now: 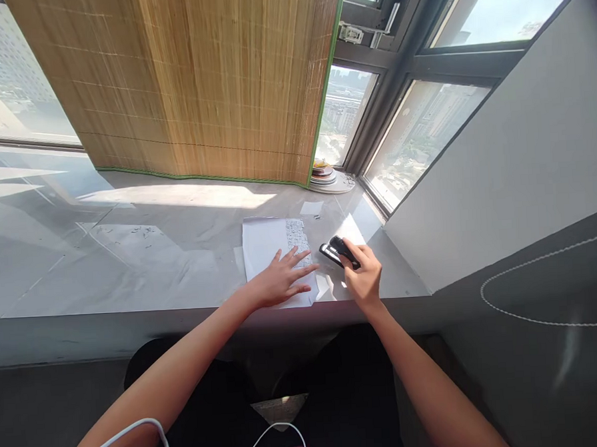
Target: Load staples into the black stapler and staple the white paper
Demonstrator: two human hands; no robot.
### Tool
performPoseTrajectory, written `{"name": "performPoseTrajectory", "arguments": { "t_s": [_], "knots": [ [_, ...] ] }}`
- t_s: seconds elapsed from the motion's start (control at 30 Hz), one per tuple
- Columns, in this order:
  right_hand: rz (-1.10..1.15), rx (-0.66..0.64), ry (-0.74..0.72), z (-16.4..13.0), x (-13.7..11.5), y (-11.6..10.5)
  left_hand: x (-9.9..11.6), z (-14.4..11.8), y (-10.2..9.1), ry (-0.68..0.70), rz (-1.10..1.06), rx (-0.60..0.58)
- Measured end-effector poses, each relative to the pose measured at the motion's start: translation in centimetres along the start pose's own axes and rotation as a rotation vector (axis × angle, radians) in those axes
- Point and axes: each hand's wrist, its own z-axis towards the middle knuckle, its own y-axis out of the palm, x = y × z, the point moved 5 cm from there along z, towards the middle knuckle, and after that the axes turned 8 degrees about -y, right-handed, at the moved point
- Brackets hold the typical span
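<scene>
"Starting with the left hand [284, 279], what is it doing?"

"It is lying palm down over the sheet of paper [264, 242], fingers spreading wide across the marked strip [295, 233] near the right edge and gripping nothing."

"And the right hand [363, 273]?"

"That one is gripping a black stapler [336, 248], fingers curling round its near end."

"Where is the stapler sitting?"

"Its far end is pointing left, just beside the paper's right edge and not touching it. I cannot tell whether its base is resting on the ledge [206, 288]."

"What else is showing?"

"A small white slip [312, 208] is lying beyond the paper, with tiny bits [317, 216] just beside it. Farther back, plates [323, 175] are standing stacked by the window [345, 101]."
</scene>
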Motion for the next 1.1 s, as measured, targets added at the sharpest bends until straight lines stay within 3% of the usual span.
{"name": "performPoseTrajectory", "arguments": {
  "t_s": [0.1, 0.2, 0.3, 0.37, 0.43, 0.6, 0.7, 0.8, 0.9, 0.97, 1.03, 1.1],
  "knots": [
    [-0.002, 0.063, 0.045, 1.6, -2.2, 1.2, 0.1, -1.1, -2.3, 0.031, -0.138, 0.302],
    [0.087, -0.076, 0.035, 3.0, -5.1, 5.6, 0.6, -2.5, -4.2, 0.085, -0.139, 0.609],
    [0.108, -0.166, 0.064, 3.2, -7.0, 10.3, 0.9, -3.7, -5.6, 0.064, -0.028, 0.716],
    [0.07, -0.2, 0.06, 2.7, -7.5, 11.9, -0.1, -5.1, -6.6, -0.02, 0.063, 0.662],
    [0.04, -0.224, 0.044, 1.9, -7.0, 12.0, -2.8, -7.7, -8.2, -0.17, 0.169, 0.554],
    [-0.009, -0.189, 0.029, 0.0, -3.2, 7.4, -14.1, -18.1, -13.4, -0.594, 0.437, 0.233],
    [-0.029, -0.127, 0.046, -0.3, -0.7, 4.8, -18.5, -22.3, -15.0, -0.745, 0.463, 0.099],
    [0.051, -0.091, 0.082, 0.9, 1.5, 3.5, -19.5, -23.2, -15.4, -0.793, 0.478, 0.098],
    [0.166, 0.047, 0.156, 3.8, 3.7, 2.8, -19.1, -22.7, -15.2, -0.78, 0.468, 0.107],
    [0.171, 0.084, 0.1, 6.2, 4.8, 3.3, -18.9, -22.6, -15.2, -0.783, 0.454, 0.111],
    [0.101, -0.087, -0.043, 8.2, 5.3, 5.6, -18.8, -22.6, -15.3, -0.799, 0.443, 0.111],
    [-0.017, -0.379, -0.147, 9.0, 5.8, 9.1, -18.6, -22.7, -15.4, -0.81, 0.43, 0.101]
  ]
}}
